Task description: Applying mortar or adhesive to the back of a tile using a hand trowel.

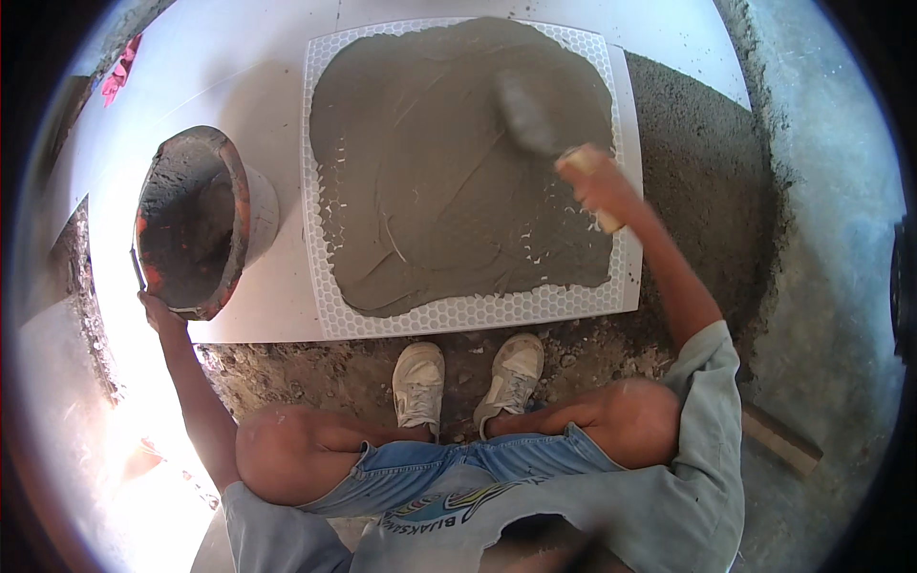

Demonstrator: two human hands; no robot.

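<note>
In front of me a white tile (pixel 478 310) with a honeycomb-patterned back lies flat, most of it coated in wet grey mortar (pixel 430 162). My right hand (pixel 604 186) is closed round the wooden handle of a trowel (pixel 525 116), over the right part of the mortar. The trowel's blade is blurred by motion; whether it touches the mortar I cannot tell. On the left, a mortar-crusted bucket (pixel 239 215) leans toward me with grey mix inside. My left hand (pixel 160 311) grips its near rim, the fingers partly hidden.
Pale large tiles (pixel 258 57) surround the work at the back and left. Right of the coated tile is a bed of rough mortar (pixel 702 143), then a smooth grey floor (pixel 831 191). A wooden block (pixel 781 439) lies near my right side. A pink cloth (pixel 120 72) sits far left.
</note>
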